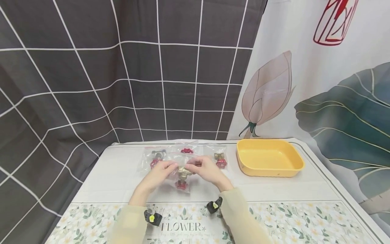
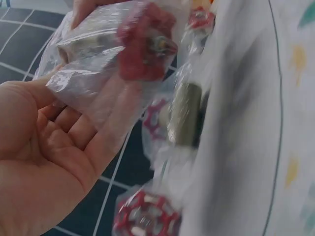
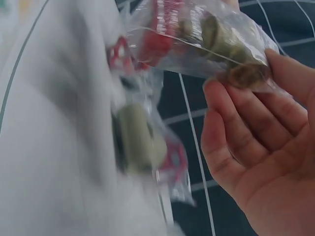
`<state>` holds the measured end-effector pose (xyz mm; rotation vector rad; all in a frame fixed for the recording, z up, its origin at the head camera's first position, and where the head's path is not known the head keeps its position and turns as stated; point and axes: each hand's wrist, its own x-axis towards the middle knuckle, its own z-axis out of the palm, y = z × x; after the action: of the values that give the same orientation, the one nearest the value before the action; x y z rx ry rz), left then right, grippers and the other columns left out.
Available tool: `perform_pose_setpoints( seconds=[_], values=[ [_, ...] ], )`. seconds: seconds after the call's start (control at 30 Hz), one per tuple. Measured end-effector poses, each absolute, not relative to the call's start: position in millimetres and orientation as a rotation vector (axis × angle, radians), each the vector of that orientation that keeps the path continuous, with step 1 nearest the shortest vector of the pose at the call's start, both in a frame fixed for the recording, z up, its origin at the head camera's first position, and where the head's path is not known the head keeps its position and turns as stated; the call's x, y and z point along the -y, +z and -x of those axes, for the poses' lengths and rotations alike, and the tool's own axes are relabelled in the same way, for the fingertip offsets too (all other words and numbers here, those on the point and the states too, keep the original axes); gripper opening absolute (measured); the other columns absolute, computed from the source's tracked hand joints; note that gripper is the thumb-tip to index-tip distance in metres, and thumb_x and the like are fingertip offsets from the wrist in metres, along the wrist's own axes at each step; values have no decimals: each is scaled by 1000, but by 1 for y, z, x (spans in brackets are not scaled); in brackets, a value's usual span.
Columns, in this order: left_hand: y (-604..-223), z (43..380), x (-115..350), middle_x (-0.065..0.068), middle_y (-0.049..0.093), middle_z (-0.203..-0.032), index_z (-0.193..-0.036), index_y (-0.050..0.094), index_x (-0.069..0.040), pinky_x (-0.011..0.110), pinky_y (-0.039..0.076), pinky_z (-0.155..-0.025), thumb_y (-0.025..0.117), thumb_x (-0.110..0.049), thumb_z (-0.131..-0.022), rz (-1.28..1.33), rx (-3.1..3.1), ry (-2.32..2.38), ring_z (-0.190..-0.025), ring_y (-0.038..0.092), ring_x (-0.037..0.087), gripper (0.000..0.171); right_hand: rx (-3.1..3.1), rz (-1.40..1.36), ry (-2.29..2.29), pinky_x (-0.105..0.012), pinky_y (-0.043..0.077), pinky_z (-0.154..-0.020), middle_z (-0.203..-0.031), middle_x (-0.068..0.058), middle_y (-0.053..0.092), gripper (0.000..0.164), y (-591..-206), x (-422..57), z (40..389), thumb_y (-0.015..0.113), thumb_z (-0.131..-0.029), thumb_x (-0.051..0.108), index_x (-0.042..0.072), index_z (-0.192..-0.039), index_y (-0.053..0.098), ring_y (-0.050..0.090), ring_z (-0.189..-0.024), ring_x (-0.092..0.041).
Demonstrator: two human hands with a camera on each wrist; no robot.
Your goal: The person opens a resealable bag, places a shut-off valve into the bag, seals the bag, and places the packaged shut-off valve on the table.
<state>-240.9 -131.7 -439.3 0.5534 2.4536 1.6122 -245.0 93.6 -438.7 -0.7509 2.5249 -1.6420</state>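
Observation:
Between both hands, over the white part of the tabletop, is a brass valve with a red handwheel (image 1: 181, 184) inside a clear plastic bag (image 2: 93, 96). My left hand (image 1: 156, 177) pinches the bag at its left side with thumb and fingers. From the right, my right hand (image 1: 210, 171) pinches it near the end of the valve's brass body (image 3: 221, 42). The handwheel hangs toward me in the head view. Just behind lie three more bagged valves: one at the left (image 1: 156, 158), one in the middle (image 1: 187, 150), partly hidden, and one at the right (image 1: 220, 160).
A yellow plastic bin (image 1: 268, 172) stands at the right on the table. A floral cloth strip (image 1: 289, 220) printed with "FLOWER" runs along the near side. Behind the table hang a dark grid-patterned curtain (image 1: 179, 61) and a white leaf-print curtain (image 1: 274, 34).

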Motion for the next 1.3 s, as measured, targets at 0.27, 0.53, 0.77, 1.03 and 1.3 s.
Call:
perform_pose_setpoints(
  seconds=[0.27, 0.53, 0.77, 1.03, 1.3],
  values=[
    [-429, 242, 175, 10, 69, -110, -116, 67, -1, 53, 43, -100, 50, -37, -103, -367, -2451, 1683, -112, 60, 29, 42, -2395, 664, -1815, -28, 55, -66, -79, -1, 68, 19, -432, -35, 253, 68, -93, 21, 3, -96, 72, 61, -66, -12],
    [-427, 246, 217, 14, 68, -110, -122, 60, 9, 43, 51, -93, 48, -38, -103, -217, -2434, 1720, -103, 65, 24, 52, -2352, 530, -1880, -30, 57, -65, -78, 1, 70, 21, -435, 20, 264, 67, -94, 24, 4, -99, 71, 65, -64, -18],
    [-426, 262, 252, 9, 67, -110, -129, 47, 16, 42, 48, -98, 45, -41, -104, -92, -2363, 1769, -99, 64, 13, 63, -2218, 351, -2040, -26, 50, -54, -70, 1, 64, 18, -438, 67, 284, 66, -94, 23, 6, -95, 70, 55, -56, -10],
    [-435, 279, 283, -8, 64, -86, -119, 53, 7, 22, 54, -75, 47, -32, -105, 8, -2247, 1903, -81, 63, 4, 42, -2149, 172, -2084, -30, 58, -62, -77, -3, 66, 14, -442, 107, 297, 64, -93, 11, 1, -102, 69, 66, -64, -18],
    [-451, 295, 309, -10, 68, -80, -94, 61, -14, 21, 54, -74, 49, -31, -104, 133, -2108, 2060, -77, 65, 3, 23, -2376, 118, -1875, -29, 55, -79, -98, -9, 71, 42, -443, 145, 296, 66, -85, 9, 2, -126, 61, 68, -86, -20]
  ],
)
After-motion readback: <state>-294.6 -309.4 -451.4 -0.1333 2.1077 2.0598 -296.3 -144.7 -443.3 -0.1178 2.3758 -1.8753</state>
